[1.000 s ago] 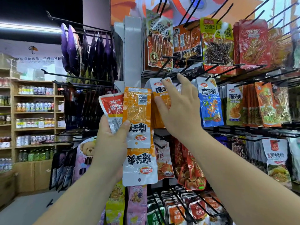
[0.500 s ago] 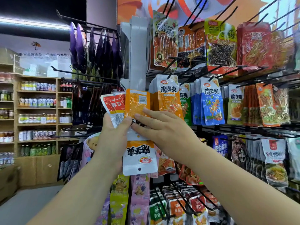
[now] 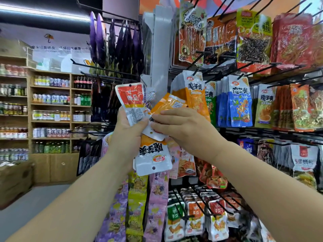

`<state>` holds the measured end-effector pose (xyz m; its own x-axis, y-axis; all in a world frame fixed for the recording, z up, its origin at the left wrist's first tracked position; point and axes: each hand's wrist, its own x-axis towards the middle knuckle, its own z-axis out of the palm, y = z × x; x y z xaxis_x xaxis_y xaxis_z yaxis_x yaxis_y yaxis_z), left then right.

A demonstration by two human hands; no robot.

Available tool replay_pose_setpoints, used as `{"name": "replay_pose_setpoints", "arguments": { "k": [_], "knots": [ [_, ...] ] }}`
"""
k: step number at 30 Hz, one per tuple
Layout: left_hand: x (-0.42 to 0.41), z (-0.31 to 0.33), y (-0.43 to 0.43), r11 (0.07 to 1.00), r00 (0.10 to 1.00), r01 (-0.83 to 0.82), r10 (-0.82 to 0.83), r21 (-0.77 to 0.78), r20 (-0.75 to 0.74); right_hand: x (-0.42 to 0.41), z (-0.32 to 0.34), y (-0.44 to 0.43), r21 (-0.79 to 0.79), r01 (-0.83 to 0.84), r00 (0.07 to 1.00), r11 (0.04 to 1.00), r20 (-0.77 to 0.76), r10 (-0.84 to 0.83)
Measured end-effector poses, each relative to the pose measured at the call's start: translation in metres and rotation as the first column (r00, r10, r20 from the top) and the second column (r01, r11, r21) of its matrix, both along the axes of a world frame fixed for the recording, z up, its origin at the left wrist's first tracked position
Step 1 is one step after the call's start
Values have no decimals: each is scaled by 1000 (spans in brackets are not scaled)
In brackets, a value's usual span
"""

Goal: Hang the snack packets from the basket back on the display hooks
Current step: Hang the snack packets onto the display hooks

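**At the hanging rack, loose packets wait for a hook**

In a shop aisle, seen from the head camera, a person faces a rack of display hooks with both arms raised. The left hand (image 3: 128, 131) is clenched round a small bunch of snack pouches. A red-and-white packet (image 3: 130, 100) sticks up out of the fist, and an upside-down orange-and-white packet (image 3: 153, 154) hangs below it. The right hand (image 3: 185, 131), just right of the left and touching the bunch, pinches a third pouch, an orange packet (image 3: 168, 103). Its fingers lie on top and the thumb is apparently beneath, and the packet's white header and punched hole show between the two hands. Farther off, up and to the right, matching hung packets (image 3: 196, 95) fill a black hook (image 3: 193, 72), with blue packets (image 3: 240, 105) to their right. The basket is out of view.

The pouches look light, thin and floppy, with a glossy film likely to slide between fingers and crumple under a hard squeeze. The sensible hold is on the flat white header, to either side of the hole, leaving the hole clear for the hook's tip. The orange packet lies tilted with its header downward, so it would probably need turning upright first.
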<state>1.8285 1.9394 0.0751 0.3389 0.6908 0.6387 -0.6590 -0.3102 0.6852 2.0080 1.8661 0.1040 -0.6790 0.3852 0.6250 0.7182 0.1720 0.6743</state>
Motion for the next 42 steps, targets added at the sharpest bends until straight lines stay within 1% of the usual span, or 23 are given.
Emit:
{"name": "replay_pose_setpoints", "arguments": {
  "k": [5,9,14,18,22,27,30,32,33,34,35,36,38,40,42],
  "knots": [
    [-2,-5,1,1000,1000,16,-16,-15,-15,-1,-9,-4,66,-20,1000,998,15,19],
    [-3,-7,2,999,999,27,-27,-35,-21,-5,-12,-10,70,-21,999,997,48,18],
    [-8,-10,6,999,999,-41,40,-22,-35,-18,-13,-15,93,-63,997,994,40,60],
    [-18,-15,7,998,996,-68,68,-3,-61,-25,-19,-15,72,-54,997,996,62,50],
    [-30,-22,8,996,993,-89,90,10,-78,-38,-30,-15,91,-51,996,995,82,43],
    [-47,-31,9,992,988,-120,115,-38,-101,-52,-46,-18,68,-39,997,997,74,34],
    [-55,-36,10,986,981,-162,158,-28,-113,-56,-54,-25,117,-30,999,993,17,28],
    [-58,-40,11,984,976,-175,172,-12,-133,-58,-58,-28,148,-14,996,989,-85,27],
    [-57,-41,11,985,976,-173,169,-11,-138,-59,-58,-30,161,-2,986,987,-164,29],
    [-56,-41,11,987,977,-163,160,-12,-139,-60,-58,-32,169,8,963,986,-267,38],
    [-54,-41,10,988,980,-152,149,-11,-134,-62,-57,-36,168,10,920,986,-388,56],
    [-51,-39,8,990,981,-143,141,-7,-133,-64,-54,-40,156,12,852,988,-518,72],
    [-44,-33,2,992,982,-128,128,9,-138,-66,-46,-50,107,17,666,994,-743,69],
    [-35,-24,-5,994,985,-104,106,23,-133,-62,-34,-57,51,4,475,999,-879,43],
    [-24,-15,-11,996,988,-84,88,39,-128,-54,-21,-60,47,-11,327,999,-944,48]
  ]
}}
